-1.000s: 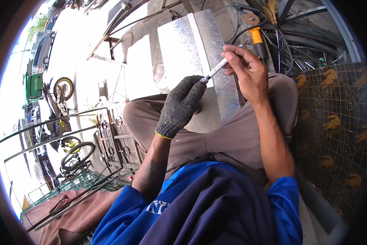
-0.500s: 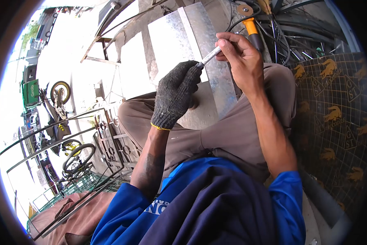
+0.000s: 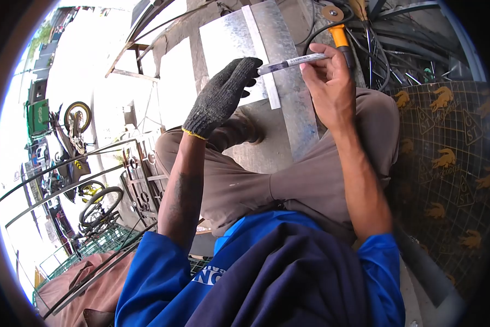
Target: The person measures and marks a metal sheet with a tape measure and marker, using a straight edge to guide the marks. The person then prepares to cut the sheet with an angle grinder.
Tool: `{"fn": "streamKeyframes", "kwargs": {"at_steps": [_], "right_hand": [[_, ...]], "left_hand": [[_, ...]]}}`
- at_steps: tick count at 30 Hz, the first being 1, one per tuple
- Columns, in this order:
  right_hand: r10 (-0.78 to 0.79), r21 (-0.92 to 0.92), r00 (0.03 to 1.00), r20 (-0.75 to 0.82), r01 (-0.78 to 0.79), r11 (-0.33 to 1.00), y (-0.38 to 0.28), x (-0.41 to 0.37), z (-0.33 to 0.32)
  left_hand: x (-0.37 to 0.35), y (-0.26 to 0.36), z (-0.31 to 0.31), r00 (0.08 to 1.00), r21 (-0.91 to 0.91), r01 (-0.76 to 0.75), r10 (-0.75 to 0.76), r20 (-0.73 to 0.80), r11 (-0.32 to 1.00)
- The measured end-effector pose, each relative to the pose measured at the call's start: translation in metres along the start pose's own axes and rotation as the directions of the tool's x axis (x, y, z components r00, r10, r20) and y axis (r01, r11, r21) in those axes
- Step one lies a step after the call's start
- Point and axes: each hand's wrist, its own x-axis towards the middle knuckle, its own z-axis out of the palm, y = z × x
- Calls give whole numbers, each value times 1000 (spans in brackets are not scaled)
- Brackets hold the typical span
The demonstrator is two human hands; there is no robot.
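Observation:
A white marker pen with small dark print and a darker, see-through section near its left end lies between my hands. My bare right hand grips it at the right end between thumb and fingers. My left hand, in a dark knit glove with a yellow cuff edge, is beside the pen's left end. Its fingers are loosely bent and slightly apart; whether they touch the pen is hard to tell. Below the pen lies a shiny metal sheet with a pale flat strip across it.
An angle grinder with a disc and cable lies at the upper right, near metal bars. A dark printed board is at the right. Metal frames stand at left, with a motorcycle and bicycle beyond.
My left hand has moved left and its fingers have loosened from the pen's end. The pen has turned closer to level, and more of its length shows.

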Motion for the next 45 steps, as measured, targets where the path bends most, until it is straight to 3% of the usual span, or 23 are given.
{"fn": "streamKeyframes", "kwargs": {"at_steps": [2,3,5,8,10,22,25,28,30,32,34,35,42,45], "right_hand": [[20,110,999,-48,-15,994,7,3,-4],[37,135,998,-50,-30,990,7,4,-3],[65,169,997,-33,-59,984,3,4,-2],[103,219,995,-12,-98,971,-3,3,-2],[110,232,994,-3,-106,967,-7,2,-2],[139,265,990,27,-142,954,-9,4,-6],[125,230,992,20,-127,965,-8,3,-6],[211,214,977,32,-213,953,-20,7,-7],[274,38,959,73,-277,960,-21,18,-11],[217,-80,971,101,-210,974,-19,42,-9],[142,90,986,83,-149,985,-26,70,7],[132,71,989,73,-137,988,-28,86,13],[124,-21,988,88,-123,992,86,185,84],[215,-68,974,68,-211,975,106,200,101]], "left_hand": [[34,-18,-11,991,468,-126,132,20,875],[50,-31,-15,991,466,-126,135,14,876],[77,-54,-17,972,777,-195,225,71,598],[102,-60,-17,957,819,-252,260,131,515],[116,-63,-17,955,805,-259,268,129,535],[129,-47,-5,986,868,-163,104,129,469],[126,-49,-2,985,858,-162,133,111,487],[123,-45,-1,992,853,-124,80,96,508],[129,-45,0,994,859,-112,52,99,499],[134,-46,2,995,867,-97,18,101,489],[137,-44,4,996,878,-78,-1,89,473],[136,-42,5,996,864,-81,16,84,497],[131,-42,10,999,839,-13,-21,29,544],[130,-40,7,999,825,-19,-27,41,565]]}}
